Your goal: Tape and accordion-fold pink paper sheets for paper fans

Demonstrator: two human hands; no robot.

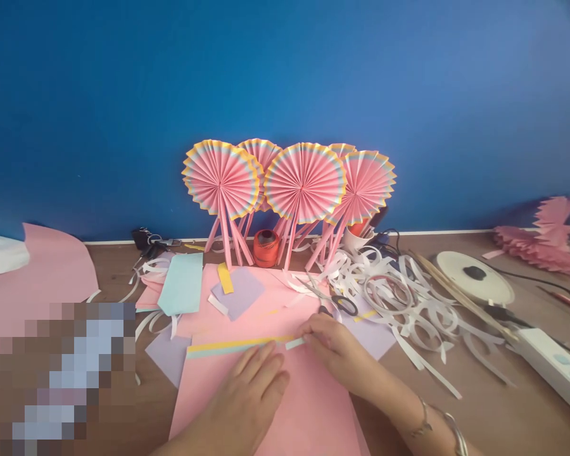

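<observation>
A pink paper sheet (320, 405) lies in front of me, with a yellow strip (218, 346) and a light blue strip (211, 353) side by side along its far edge. Flat on this sheet rests my left hand (247, 392), fingers stretched out and touching the strips. My right hand (332, 351) is closed in a pinch at the sheet's far right, over a short pale blue paper strip (294, 343); its fingertips hide the strip's other end. Just beyond the right hand lie black-handled scissors (346, 306).
Several pink pleated paper fans (304, 183) stand against the blue wall. Curled white paper strips (403, 297) pile up at right, near wooden sticks (460, 291), a round white device (475, 277) and a power strip (551, 367). Purple paper (241, 292) and light blue paper (183, 285) lie beyond the sheet.
</observation>
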